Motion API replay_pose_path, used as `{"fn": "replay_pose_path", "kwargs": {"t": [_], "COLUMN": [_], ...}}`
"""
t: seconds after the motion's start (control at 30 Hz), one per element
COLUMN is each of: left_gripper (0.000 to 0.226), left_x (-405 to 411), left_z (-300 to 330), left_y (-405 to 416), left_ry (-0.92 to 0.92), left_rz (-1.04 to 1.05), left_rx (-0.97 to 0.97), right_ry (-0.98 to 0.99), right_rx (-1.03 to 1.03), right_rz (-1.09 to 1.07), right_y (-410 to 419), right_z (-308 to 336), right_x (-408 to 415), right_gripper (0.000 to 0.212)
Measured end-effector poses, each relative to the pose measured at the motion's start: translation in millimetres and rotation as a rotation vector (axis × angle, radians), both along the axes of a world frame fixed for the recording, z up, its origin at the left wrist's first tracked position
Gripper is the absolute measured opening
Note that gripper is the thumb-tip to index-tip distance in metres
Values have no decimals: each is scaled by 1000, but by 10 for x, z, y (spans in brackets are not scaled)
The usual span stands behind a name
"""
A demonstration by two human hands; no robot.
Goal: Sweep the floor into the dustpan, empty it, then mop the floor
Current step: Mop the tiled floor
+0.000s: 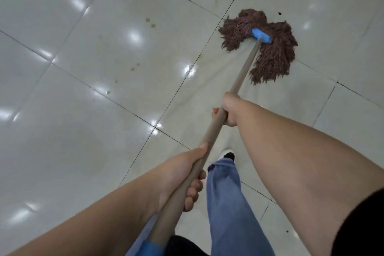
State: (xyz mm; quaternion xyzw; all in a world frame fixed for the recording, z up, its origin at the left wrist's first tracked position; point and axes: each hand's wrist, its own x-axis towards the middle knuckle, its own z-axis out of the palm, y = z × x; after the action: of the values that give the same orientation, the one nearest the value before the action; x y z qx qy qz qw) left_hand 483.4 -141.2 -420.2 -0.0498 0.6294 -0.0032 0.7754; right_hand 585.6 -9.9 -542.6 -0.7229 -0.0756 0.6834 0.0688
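Your left hand [182, 174] and right hand [227, 110] both grip the mop handle [209, 131], right farther down. The brown mop head [270, 56] lies spread on the tiled floor [83, 89], well ahead of both hands.

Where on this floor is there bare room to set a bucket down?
Bare tile lies left of the mop handle, though yellowish spots dot it, and right of the mop head. It is crowded near the shoe, where both hands grip the handle.

Brown mop head [268, 48], blue clamp [261, 35], white tiles [62, 131].
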Motion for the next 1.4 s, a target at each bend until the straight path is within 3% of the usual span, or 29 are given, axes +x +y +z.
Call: {"fn": "replay_pose_path", "kwargs": {"t": [0.33, 0.93, 1.4], "left_gripper": [55, 60, 60], "left_x": [860, 1815, 3237], "left_z": [-30, -256, -338], "left_y": [1549, 4905, 7674], "left_ry": [-8, -2, 29], "left_rz": [-18, -97, -93], "left_rx": [-2, 20, 22], "right_ry": [-3, -36, 20], "right_rx": [0, 23, 2], "right_rz": [79, -1, 34], "right_y": [1518, 4896, 7715], "right_z": [46, -200, -274], "right_x": [816, 1793, 3205], "right_gripper": [35, 32, 36]}}
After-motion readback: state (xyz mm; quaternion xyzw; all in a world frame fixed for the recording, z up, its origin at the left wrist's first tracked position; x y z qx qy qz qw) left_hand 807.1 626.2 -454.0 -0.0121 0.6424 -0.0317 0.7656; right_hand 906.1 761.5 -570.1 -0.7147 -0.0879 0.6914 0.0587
